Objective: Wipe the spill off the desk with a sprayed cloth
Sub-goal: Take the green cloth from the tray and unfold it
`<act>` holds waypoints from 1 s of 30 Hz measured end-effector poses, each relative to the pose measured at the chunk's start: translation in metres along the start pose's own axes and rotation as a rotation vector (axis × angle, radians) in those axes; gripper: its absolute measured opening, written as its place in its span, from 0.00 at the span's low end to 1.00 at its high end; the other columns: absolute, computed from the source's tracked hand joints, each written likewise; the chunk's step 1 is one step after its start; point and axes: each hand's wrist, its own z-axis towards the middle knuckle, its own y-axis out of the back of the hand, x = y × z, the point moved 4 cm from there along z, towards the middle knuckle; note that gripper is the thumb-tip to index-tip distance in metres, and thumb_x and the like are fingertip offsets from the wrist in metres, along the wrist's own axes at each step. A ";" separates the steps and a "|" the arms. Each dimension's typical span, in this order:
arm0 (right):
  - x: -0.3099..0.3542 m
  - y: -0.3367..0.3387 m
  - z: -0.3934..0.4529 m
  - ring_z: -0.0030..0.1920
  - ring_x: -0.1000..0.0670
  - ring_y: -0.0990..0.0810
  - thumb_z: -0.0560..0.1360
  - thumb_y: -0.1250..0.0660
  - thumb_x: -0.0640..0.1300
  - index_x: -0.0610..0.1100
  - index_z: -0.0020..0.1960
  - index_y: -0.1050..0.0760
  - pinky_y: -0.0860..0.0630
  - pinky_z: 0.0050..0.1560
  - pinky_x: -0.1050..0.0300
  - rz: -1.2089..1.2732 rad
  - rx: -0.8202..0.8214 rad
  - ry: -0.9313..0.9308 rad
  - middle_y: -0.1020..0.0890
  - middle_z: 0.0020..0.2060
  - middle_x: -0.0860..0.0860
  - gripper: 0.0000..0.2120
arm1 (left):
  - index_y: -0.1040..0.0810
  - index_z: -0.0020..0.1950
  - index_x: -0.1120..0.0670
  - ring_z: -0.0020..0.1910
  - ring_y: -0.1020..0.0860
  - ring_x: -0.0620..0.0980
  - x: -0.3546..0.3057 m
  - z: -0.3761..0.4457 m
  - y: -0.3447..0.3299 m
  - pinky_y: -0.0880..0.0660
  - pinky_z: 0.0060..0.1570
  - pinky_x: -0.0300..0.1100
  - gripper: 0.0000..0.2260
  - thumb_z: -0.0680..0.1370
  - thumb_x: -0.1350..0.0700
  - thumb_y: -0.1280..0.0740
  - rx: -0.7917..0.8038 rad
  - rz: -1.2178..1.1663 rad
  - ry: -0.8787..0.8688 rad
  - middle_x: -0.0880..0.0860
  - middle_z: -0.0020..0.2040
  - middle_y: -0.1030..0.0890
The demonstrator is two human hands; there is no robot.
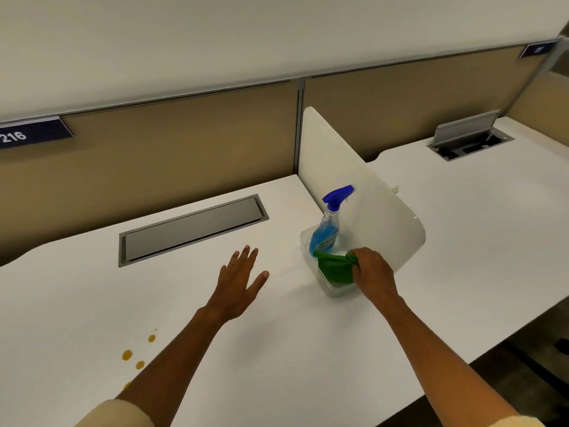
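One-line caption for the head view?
Right hand grasps green cloth in bin beside spray bottle; left hand open; spill unwiped.

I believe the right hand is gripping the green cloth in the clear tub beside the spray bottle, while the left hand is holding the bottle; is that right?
Not quite. In the head view the left hand is empty, fingers spread above the desk, well apart from the spray bottle. The rest holds: the right hand grips the green cloth in the clear tub.

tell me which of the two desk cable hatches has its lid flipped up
The far right hatch on the neighbouring desk: its grey lid stands raised. The near hatch, beyond the left hand, lies shut flat.
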 end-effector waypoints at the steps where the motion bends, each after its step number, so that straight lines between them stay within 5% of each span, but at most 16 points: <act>1: 0.005 0.007 0.002 0.53 0.43 0.19 0.78 0.35 0.44 0.42 0.62 0.24 0.22 0.59 0.49 0.010 -0.012 0.002 0.17 0.54 0.44 0.14 | 0.51 0.83 0.45 0.82 0.59 0.48 0.000 -0.001 0.004 0.58 0.79 0.55 0.35 0.79 0.31 0.51 -0.005 -0.022 0.000 0.46 0.84 0.55; 10: 0.076 0.062 0.009 0.48 0.45 0.19 0.78 0.34 0.43 0.40 0.61 0.24 0.24 0.52 0.55 0.168 -0.082 0.223 0.17 0.51 0.43 0.14 | 0.48 0.83 0.45 0.82 0.46 0.49 -0.015 -0.014 0.055 0.47 0.80 0.53 0.39 0.76 0.32 0.40 -0.054 -0.349 0.012 0.46 0.82 0.43; 14: 0.123 0.081 0.001 0.45 0.48 0.21 0.76 0.32 0.41 0.39 0.60 0.23 0.22 0.53 0.53 0.233 -0.097 0.363 0.16 0.49 0.43 0.13 | 0.47 0.83 0.46 0.78 0.37 0.48 -0.025 -0.023 0.087 0.39 0.72 0.47 0.42 0.74 0.36 0.33 -0.114 -0.404 -0.023 0.47 0.79 0.34; 21: 0.216 0.092 -0.024 0.48 0.49 0.20 0.75 0.31 0.40 0.40 0.58 0.22 0.22 0.51 0.59 0.318 -0.012 0.589 0.17 0.49 0.46 0.12 | 0.44 0.82 0.49 0.75 0.34 0.45 -0.031 -0.042 0.153 0.38 0.69 0.43 0.46 0.70 0.44 0.23 -0.215 -0.467 -0.145 0.48 0.75 0.28; 26: 0.272 0.088 -0.046 0.49 0.52 0.22 0.73 0.30 0.39 0.42 0.58 0.23 0.26 0.49 0.68 0.389 0.041 0.684 0.18 0.50 0.48 0.13 | 0.20 0.65 0.51 0.60 0.19 0.50 -0.021 -0.067 0.192 0.23 0.61 0.44 0.28 0.67 0.47 0.18 -0.227 -0.499 -0.239 0.50 0.56 0.16; 30: 0.306 0.080 -0.061 0.50 0.54 0.20 0.73 0.30 0.39 0.46 0.58 0.23 0.22 0.49 0.66 0.499 0.123 0.696 0.18 0.50 0.52 0.14 | 0.15 0.46 0.50 0.46 0.16 0.52 -0.011 -0.092 0.210 0.18 0.44 0.45 0.08 0.70 0.52 0.21 -0.222 -0.508 -0.248 0.52 0.43 0.14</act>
